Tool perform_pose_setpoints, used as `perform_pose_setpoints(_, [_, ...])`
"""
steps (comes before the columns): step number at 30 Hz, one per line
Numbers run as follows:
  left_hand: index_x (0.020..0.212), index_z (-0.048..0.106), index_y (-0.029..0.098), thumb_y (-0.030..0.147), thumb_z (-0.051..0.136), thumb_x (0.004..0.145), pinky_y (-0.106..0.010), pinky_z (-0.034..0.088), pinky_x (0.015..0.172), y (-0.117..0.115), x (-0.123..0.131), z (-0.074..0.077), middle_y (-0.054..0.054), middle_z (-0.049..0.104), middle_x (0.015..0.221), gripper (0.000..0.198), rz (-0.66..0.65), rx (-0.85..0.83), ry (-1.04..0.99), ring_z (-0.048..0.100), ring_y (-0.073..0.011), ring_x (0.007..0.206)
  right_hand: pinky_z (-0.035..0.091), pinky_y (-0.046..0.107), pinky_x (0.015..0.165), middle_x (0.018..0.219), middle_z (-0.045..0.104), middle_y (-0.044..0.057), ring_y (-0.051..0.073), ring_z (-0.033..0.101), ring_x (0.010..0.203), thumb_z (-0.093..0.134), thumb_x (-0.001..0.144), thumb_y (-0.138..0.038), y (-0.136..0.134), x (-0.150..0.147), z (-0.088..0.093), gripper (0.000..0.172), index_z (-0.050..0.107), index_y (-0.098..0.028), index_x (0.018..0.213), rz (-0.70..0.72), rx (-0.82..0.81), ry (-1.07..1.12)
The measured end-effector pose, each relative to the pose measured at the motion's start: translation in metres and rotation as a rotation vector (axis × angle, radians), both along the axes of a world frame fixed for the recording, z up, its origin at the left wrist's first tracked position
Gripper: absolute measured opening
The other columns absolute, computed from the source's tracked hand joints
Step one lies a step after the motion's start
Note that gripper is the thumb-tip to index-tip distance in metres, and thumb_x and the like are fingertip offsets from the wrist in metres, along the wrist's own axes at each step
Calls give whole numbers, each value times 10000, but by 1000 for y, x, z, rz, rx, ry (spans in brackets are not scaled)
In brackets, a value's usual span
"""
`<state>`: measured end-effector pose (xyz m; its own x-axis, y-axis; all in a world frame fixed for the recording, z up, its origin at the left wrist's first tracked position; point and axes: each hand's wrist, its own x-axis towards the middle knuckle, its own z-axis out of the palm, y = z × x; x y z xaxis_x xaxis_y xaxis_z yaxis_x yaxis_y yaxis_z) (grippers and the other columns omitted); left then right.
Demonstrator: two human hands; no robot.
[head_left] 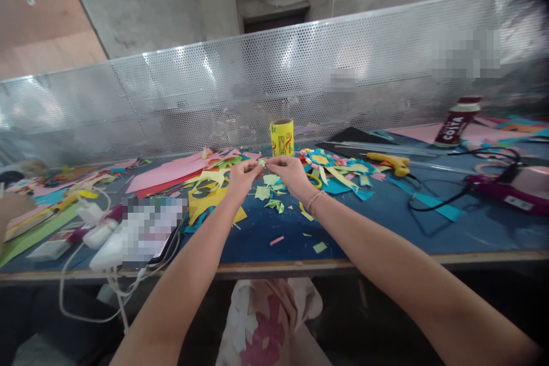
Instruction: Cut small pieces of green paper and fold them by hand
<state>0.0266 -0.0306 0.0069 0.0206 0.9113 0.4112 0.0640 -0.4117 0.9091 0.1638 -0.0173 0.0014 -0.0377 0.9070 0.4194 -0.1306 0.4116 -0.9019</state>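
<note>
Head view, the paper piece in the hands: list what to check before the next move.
1. Pinch on the paper piece by left hand and right hand: ok.
2. Its shape and folds: cannot tell, too small.
3. Behind the hands, yellow roll upright and apart from them: ok.
4. To the right, glue gun lying untouched: ok.
5. Bare table under the hands: not ok, green scraps lie there.

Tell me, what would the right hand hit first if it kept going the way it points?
Likely the small paper scrap pinched in both hands, then the left hand; depth is unclear.
</note>
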Motion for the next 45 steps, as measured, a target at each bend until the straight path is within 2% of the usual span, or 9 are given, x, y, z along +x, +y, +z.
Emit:
perform_pose_setpoints(6, [699,628,135,359,696,614,-284,491,632,4,-1,-2,-16,624,617,249,-19,-34,-34,580,-117,569,487,298,692,668,643,18,127,585,644,713,567,-298,5,1,-2,208,652,-163,713,11,8,-68])
perform_pose_setpoints(13, [713,623,135,401,680,628,-263,474,601,5,-3,-5,-9,602,601,285,-46,12,22,560,-105,556,444,267,600,604,574,1,108,514,578,613,666,-358,3,4,1,194,614,-164,669,15,126,-236])
perform_pose_setpoints(19, [671,613,138,372,720,583,-291,497,636,4,-2,-3,-9,613,595,272,-89,-57,-11,575,-111,550,424,265,576,572,540,-8,110,488,558,618,648,-414,5,6,3,251,605,-165,662,22,122,-271])
perform_pose_setpoints(23, [693,626,141,373,700,606,-295,503,641,7,-2,-6,-26,637,621,258,-140,-117,-33,597,-124,574,414,264,576,579,539,-8,107,473,561,614,647,-417,7,8,3,254,591,-164,632,-19,156,-315])
perform_pose_setpoints(27, [689,616,145,412,634,674,-291,493,607,8,-4,-8,-37,640,621,268,-101,-28,110,595,-132,564,410,258,566,564,526,-13,105,469,552,598,665,-391,7,9,3,226,584,-168,631,-5,184,-349])
perform_pose_setpoints(30, [661,593,153,404,589,717,-265,468,562,8,-5,-7,-23,619,576,257,-39,61,203,572,-123,528,436,258,565,589,533,-10,110,496,559,592,674,-408,8,8,1,234,583,-175,666,32,137,-306])
perform_pose_setpoints(34, [645,562,160,388,568,737,-239,452,536,8,-6,-5,-7,596,546,246,13,77,182,550,-107,504,461,265,580,606,545,1,117,524,572,558,706,-440,10,8,-2,265,568,-179,661,55,111,-281])
perform_pose_setpoints(41, [705,576,154,373,575,726,-263,472,569,8,-3,-9,-30,624,635,220,-18,1,142,577,-123,554,432,257,547,510,515,-15,105,489,505,606,673,-429,5,12,4,283,551,-170,575,9,140,-389])
perform_pose_setpoints(45, [730,605,161,361,578,722,-271,462,607,7,-2,-8,-23,605,628,202,12,89,230,576,-135,597,435,260,546,530,546,-2,118,514,521,642,640,-410,3,15,8,260,575,-167,577,47,104,-434])
